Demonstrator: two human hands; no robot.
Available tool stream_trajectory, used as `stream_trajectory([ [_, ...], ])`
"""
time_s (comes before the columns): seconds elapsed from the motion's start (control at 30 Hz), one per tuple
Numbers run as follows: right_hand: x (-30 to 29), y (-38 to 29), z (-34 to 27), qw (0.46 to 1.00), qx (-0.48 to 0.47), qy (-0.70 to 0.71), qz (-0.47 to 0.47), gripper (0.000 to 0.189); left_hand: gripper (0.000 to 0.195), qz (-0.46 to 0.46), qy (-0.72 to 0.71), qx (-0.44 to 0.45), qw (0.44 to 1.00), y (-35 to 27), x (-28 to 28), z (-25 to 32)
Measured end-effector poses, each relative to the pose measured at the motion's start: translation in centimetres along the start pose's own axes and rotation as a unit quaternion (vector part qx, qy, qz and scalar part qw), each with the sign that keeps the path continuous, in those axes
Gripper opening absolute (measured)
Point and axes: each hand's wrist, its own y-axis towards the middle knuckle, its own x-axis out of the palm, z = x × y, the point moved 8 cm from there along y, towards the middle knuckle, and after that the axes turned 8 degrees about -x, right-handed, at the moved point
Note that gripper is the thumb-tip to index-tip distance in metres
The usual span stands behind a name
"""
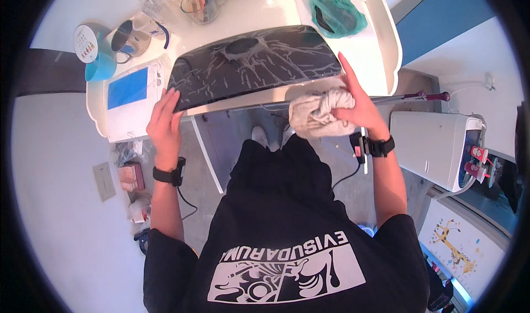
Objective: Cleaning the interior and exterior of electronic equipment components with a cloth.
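A dark, glossy patterned board [265, 64], like a tray or mat with pale branching lines, lies at the front of a cream-coloured table [265, 6]. My left hand [165, 118] touches its left front corner, the fingertips on its surface. At the board's right end is my right hand [360, 102], which grips a bunched beige cloth [321, 112] between thumb and palm, with the index finger stretched along the board's edge. The cloth hangs just in front of the table edge. Whether the board is lifted off the table, I cannot tell.
Along the table's back stand a glass mug of pens [201, 6], a metal mug [128, 42] and a turquoise cup [100, 66]. A white box with a blue panel [132, 93] lies left, a green plastic bag [337, 17] right. A white cabinet [430, 147] stands farther right.
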Motion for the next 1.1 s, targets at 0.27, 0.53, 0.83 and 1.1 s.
stream_trajectory([
  [0.27, -1.4, 2.1, -1.7, 0.997, -0.059, 0.032, 0.049, 0.082, 0.033, 0.042, -0.015, -0.04, 0.998, 2.3, -2.0, 0.9],
  [0.53, -3.4, 1.9, -3.9, 0.984, -0.004, 0.165, 0.065, 0.083, 0.024, 0.091, -0.249, -0.165, 0.95, 7.6, -3.7, -1.0],
  [0.83, -1.5, 7.5, 2.6, 0.909, 0.234, 0.344, 0.009, 0.04, 0.029, -0.044, -0.456, -0.427, 0.78, 9.6, 7.8, -8.9],
  [1.1, -0.9, 11.0, 5.0, 0.931, 0.229, 0.283, -0.011, 0.032, 0.021, -0.112, -0.449, -0.472, 0.751, 10.9, 11.7, -12.1],
])
